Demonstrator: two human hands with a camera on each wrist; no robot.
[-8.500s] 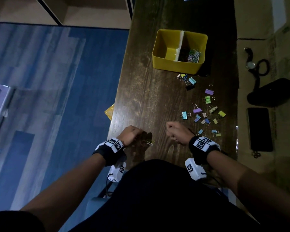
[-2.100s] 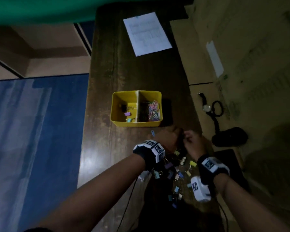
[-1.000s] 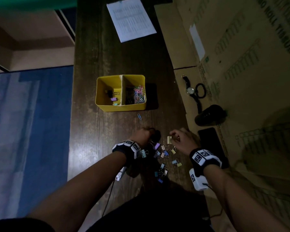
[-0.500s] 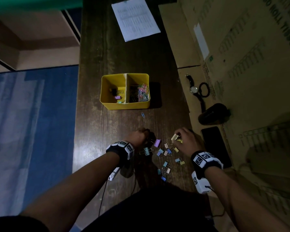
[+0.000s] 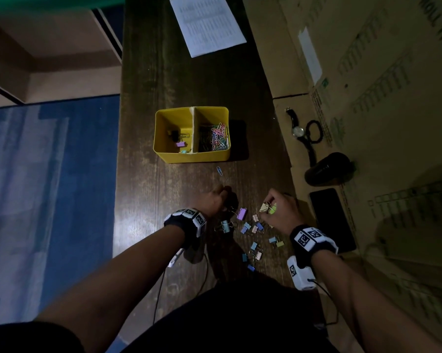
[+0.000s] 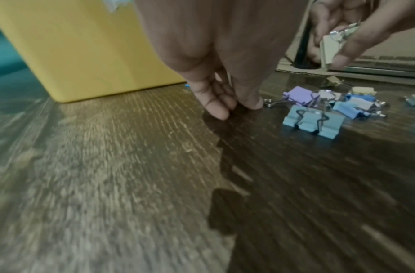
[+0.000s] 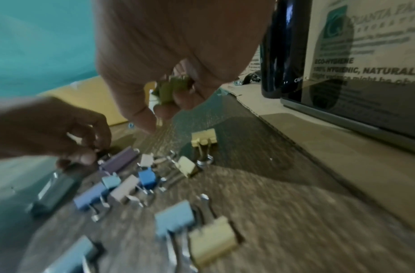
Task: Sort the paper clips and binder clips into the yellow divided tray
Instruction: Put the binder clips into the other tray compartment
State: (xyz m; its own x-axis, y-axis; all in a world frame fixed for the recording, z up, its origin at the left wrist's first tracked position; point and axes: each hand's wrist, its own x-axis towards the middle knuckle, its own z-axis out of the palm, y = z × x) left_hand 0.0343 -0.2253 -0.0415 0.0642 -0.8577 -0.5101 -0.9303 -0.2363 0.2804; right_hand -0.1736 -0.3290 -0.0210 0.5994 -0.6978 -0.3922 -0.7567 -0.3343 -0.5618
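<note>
The yellow divided tray (image 5: 164,128) stands mid-table, with a few binder clips in its left compartment and coloured paper clips (image 5: 218,137) in its right. One blue paper clip (image 5: 219,170) lies just in front of it. Several pastel binder clips (image 5: 250,229) are scattered near me. My right hand (image 5: 268,207) grips a cream binder clip (image 6: 327,49) and a green binder clip (image 7: 170,88) above the pile. My left hand (image 6: 227,109) has its fingertips bunched on the tabletop beside the purple binder clip (image 5: 241,213), right at its wire handle. Whether it pinches anything is hidden.
A printed sheet (image 5: 207,24) lies at the table's far end. Flattened cardboard (image 5: 367,72) along the right carries a wristwatch (image 5: 297,131), a black rounded object (image 5: 327,169) and a dark phone (image 5: 332,220). The table's left edge drops to blue floor (image 5: 49,174).
My right hand, which held the cream clip a second ago, now also holds a green one. My left hand has stayed by the purple clip.
</note>
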